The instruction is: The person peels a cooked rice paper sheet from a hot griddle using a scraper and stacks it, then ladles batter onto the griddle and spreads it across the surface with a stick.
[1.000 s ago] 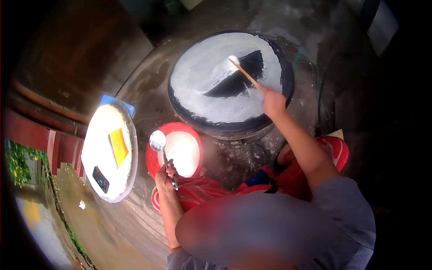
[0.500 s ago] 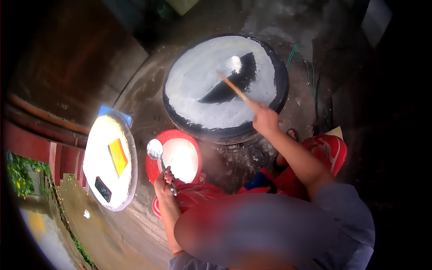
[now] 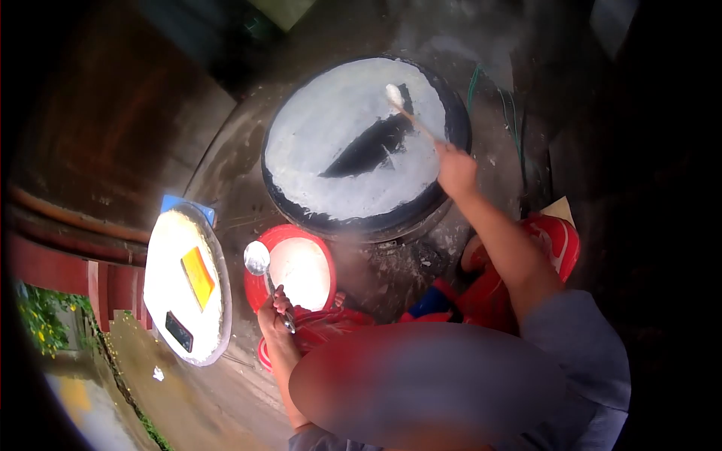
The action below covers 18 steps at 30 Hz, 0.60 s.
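Observation:
My right hand (image 3: pixel 457 171) is closed around a thin wooden stick (image 3: pixel 418 126) above a large round black griddle (image 3: pixel 459 113). A thin white batter layer (image 3: pixel 316 120) covers most of the griddle, with a dark uncovered strip near its middle. At the stick's far end sits a white lump of batter (image 3: pixel 394 95), beside the upper end of that strip. My left hand (image 3: pixel 271 319) grips the handle of a metal ladle (image 3: pixel 256 257). The ladle's bowl hangs over the left rim of a red bucket (image 3: pixel 329 251), which holds white batter (image 3: pixel 302 272).
Left of the bucket stands a round white surface (image 3: pixel 169 252) with a yellow-orange flat object (image 3: pixel 197 279) and a dark phone-like object (image 3: pixel 179 331) on it. A blue flat piece (image 3: pixel 174 201) shows behind it. Green cords (image 3: pixel 505 113) lie right of the griddle.
My right hand has moved up and right, bringing the stick's tip from the griddle's middle to the lump. The dark strip has narrowed near its upper end. My left hand stays with the ladle.

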Each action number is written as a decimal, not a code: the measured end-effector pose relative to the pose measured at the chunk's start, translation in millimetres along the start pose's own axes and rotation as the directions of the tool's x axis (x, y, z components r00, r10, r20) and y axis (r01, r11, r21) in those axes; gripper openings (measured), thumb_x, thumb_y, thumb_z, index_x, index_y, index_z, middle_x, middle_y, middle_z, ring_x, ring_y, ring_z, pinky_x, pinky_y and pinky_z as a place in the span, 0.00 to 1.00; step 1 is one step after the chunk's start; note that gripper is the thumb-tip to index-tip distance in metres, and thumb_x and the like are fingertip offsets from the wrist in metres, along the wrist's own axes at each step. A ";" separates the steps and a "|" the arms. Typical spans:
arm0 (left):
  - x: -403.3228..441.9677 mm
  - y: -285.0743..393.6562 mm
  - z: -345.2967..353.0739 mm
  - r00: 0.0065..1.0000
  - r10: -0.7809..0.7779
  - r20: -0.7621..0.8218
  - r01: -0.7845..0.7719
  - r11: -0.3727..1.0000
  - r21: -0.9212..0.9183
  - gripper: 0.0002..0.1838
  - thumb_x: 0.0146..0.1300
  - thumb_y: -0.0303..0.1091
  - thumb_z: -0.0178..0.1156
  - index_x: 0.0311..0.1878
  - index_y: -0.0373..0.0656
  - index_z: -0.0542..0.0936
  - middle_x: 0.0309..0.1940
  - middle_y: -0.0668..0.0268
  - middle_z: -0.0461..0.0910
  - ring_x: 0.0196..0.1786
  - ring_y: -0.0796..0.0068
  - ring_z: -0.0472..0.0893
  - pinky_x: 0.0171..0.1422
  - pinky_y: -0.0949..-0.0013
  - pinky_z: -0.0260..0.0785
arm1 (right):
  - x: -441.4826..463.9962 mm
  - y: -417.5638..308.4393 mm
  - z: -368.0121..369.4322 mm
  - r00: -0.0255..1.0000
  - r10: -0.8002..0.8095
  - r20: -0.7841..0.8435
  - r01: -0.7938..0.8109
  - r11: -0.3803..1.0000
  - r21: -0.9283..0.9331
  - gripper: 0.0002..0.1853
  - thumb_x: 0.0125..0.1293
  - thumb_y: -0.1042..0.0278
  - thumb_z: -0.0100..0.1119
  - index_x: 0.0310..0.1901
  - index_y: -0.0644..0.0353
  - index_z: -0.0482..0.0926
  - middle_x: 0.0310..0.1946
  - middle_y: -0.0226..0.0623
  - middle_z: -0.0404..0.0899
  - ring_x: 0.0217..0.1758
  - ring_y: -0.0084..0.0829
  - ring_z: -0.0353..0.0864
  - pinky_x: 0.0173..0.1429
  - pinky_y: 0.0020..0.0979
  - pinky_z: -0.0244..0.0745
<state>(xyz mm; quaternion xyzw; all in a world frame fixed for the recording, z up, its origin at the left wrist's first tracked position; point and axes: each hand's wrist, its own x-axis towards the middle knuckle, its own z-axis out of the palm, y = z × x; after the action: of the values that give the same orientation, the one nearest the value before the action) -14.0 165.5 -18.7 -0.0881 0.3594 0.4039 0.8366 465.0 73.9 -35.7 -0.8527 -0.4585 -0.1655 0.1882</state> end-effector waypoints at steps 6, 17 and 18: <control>0.4 5.9 -5.3 1.000 0.019 -0.015 -0.019 1.000 0.000 0.13 0.68 0.30 0.36 0.42 0.28 0.66 0.24 0.63 0.67 0.19 0.77 0.67 0.19 0.77 0.61 | 1.4 18.3 -25.1 0.865 0.301 0.401 -0.411 0.883 0.225 0.17 0.60 0.69 0.48 0.52 0.54 0.72 0.46 0.45 0.76 0.47 0.47 0.77 0.49 0.42 0.73; -0.2 8.5 -8.8 0.998 0.027 -0.059 -0.028 1.000 -0.010 0.17 0.69 0.34 0.37 0.47 0.27 0.66 0.26 0.62 0.69 0.20 0.77 0.67 0.19 0.76 0.61 | 43.8 102.2 20.3 0.844 0.162 0.512 -0.449 0.734 0.509 0.16 0.65 0.70 0.46 0.52 0.54 0.76 0.41 0.40 0.81 0.43 0.37 0.80 0.47 0.31 0.72; -1.6 7.1 -7.2 0.998 0.023 -0.058 -0.024 1.000 -0.011 0.17 0.69 0.34 0.37 0.47 0.27 0.66 0.26 0.62 0.69 0.20 0.77 0.67 0.19 0.76 0.61 | 38.2 111.1 11.8 0.799 0.092 0.594 -0.516 0.612 0.599 0.15 0.65 0.71 0.46 0.51 0.55 0.77 0.40 0.38 0.81 0.41 0.33 0.79 0.46 0.29 0.72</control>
<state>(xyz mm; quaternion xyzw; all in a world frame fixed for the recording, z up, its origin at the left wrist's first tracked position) -23.7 166.1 -21.8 -0.1007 0.3820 0.4130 0.8206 580.1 50.5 -47.5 -0.7807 -0.3588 0.3002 0.4143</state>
